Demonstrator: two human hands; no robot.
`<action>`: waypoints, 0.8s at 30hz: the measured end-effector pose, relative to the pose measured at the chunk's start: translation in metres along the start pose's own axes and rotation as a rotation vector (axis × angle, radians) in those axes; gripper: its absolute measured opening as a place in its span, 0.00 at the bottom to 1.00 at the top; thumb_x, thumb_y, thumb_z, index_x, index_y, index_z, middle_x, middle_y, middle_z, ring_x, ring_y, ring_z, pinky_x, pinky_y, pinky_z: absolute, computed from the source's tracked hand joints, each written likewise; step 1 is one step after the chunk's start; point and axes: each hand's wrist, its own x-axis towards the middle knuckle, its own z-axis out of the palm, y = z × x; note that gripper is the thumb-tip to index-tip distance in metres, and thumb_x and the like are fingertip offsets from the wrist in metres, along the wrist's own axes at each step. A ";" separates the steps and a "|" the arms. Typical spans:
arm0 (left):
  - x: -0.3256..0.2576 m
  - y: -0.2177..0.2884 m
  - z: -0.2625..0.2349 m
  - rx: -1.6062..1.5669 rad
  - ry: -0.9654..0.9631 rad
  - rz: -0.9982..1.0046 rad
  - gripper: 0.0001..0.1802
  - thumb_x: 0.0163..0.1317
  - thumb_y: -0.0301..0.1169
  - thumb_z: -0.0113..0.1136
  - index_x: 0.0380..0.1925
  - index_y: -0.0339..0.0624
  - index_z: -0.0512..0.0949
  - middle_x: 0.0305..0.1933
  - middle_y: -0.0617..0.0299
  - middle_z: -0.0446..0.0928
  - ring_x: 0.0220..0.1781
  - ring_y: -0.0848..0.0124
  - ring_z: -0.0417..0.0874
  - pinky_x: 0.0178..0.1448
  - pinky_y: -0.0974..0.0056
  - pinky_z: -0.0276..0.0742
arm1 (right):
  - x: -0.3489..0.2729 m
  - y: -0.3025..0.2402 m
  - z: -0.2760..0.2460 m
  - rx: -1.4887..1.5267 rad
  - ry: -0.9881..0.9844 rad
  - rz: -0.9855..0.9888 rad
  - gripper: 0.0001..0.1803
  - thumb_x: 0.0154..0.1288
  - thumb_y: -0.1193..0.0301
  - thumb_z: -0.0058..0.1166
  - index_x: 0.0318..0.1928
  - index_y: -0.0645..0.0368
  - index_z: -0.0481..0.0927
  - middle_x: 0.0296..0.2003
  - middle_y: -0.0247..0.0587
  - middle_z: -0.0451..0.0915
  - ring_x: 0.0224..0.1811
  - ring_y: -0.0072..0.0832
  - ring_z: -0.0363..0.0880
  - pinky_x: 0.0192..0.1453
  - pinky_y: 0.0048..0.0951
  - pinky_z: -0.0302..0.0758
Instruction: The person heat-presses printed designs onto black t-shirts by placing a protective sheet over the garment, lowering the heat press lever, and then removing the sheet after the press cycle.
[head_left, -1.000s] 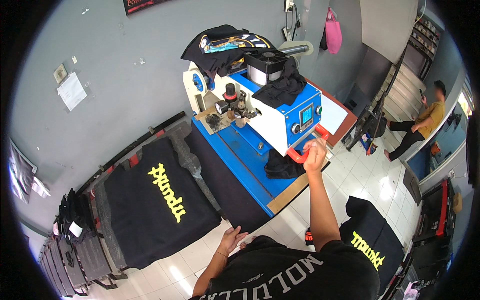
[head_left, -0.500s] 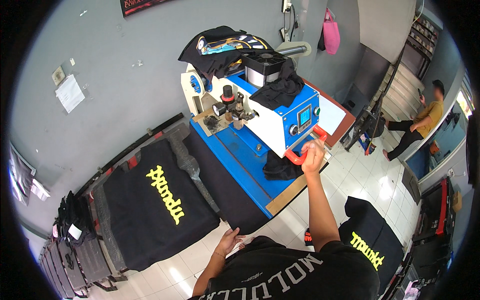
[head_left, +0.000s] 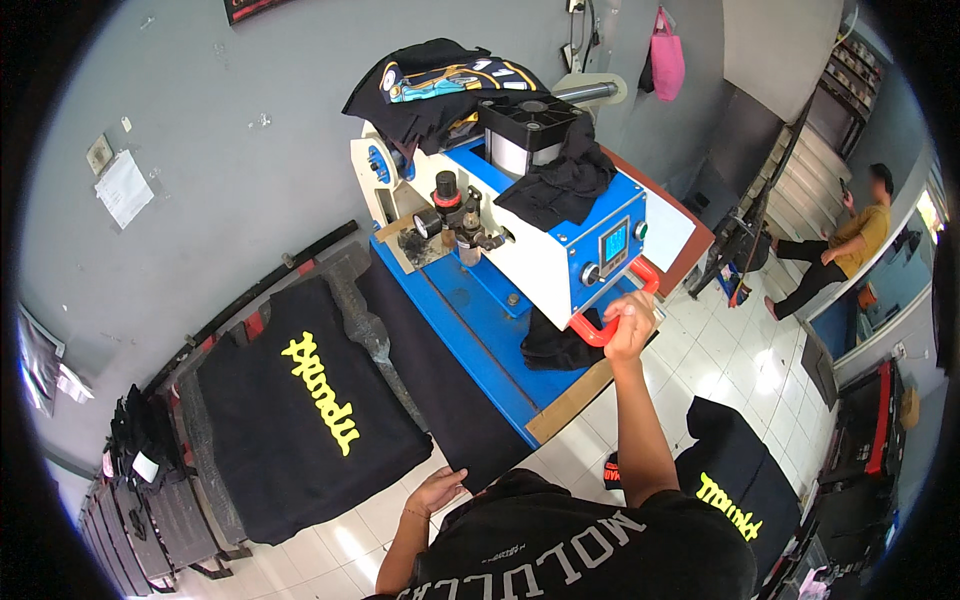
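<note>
My right hand [head_left: 630,326] is closed around the red handle [head_left: 650,273] at the front of a blue and white heat press [head_left: 545,240]. At the near corner of a black cloth-covered lower platen [head_left: 440,380], my left hand [head_left: 437,491] has its fingers loosely extended, the tips by the edge. To the left, a black garment [head_left: 265,420] with yellow lettering lies flat on another platen. Under the press head, a bunched black cloth [head_left: 560,340] sits on the blue base [head_left: 450,300]. I cannot see what lies directly beneath the head.
Black garments [head_left: 440,85] are draped over the press top. Another black garment with yellow lettering [head_left: 735,480] lies at my right. A stack of dark platens [head_left: 150,520] stands at lower left. A person in a yellow top [head_left: 865,240] is near the stairs [head_left: 790,190].
My left hand has shifted slightly left along the platen's near edge. My right hand stays on the red handle. The whole view has shifted a little.
</note>
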 end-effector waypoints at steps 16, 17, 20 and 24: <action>-0.001 0.012 -0.029 0.257 0.058 -0.029 0.15 0.65 0.39 0.64 0.40 0.36 0.81 0.37 0.69 0.80 0.40 0.80 0.77 0.48 0.72 0.73 | 0.011 0.057 0.001 0.013 -0.055 -0.207 0.31 0.72 0.49 0.32 0.13 0.53 0.63 0.11 0.33 0.67 0.15 0.31 0.65 0.27 0.34 0.58; 0.004 0.006 -0.035 0.274 0.052 -0.062 0.16 0.65 0.39 0.64 0.43 0.36 0.81 0.40 0.68 0.80 0.41 0.79 0.78 0.49 0.72 0.73 | 0.017 0.068 -0.004 0.002 -0.062 -0.207 0.31 0.72 0.49 0.32 0.14 0.53 0.62 0.11 0.34 0.67 0.15 0.33 0.65 0.27 0.34 0.58; -0.003 0.011 -0.001 0.261 0.165 -0.070 0.17 0.66 0.39 0.63 0.46 0.36 0.80 0.42 0.68 0.81 0.42 0.78 0.78 0.49 0.72 0.73 | 0.039 0.101 -0.023 -0.025 -0.103 -0.176 0.30 0.72 0.50 0.32 0.14 0.54 0.63 0.12 0.35 0.66 0.15 0.34 0.64 0.27 0.35 0.58; -0.013 0.014 0.018 0.210 0.224 -0.003 0.18 0.67 0.38 0.62 0.49 0.35 0.79 0.43 0.67 0.81 0.42 0.78 0.78 0.51 0.71 0.73 | 0.056 0.152 -0.046 -0.078 -0.168 -0.090 0.29 0.73 0.55 0.32 0.15 0.57 0.65 0.14 0.40 0.68 0.20 0.37 0.66 0.31 0.37 0.60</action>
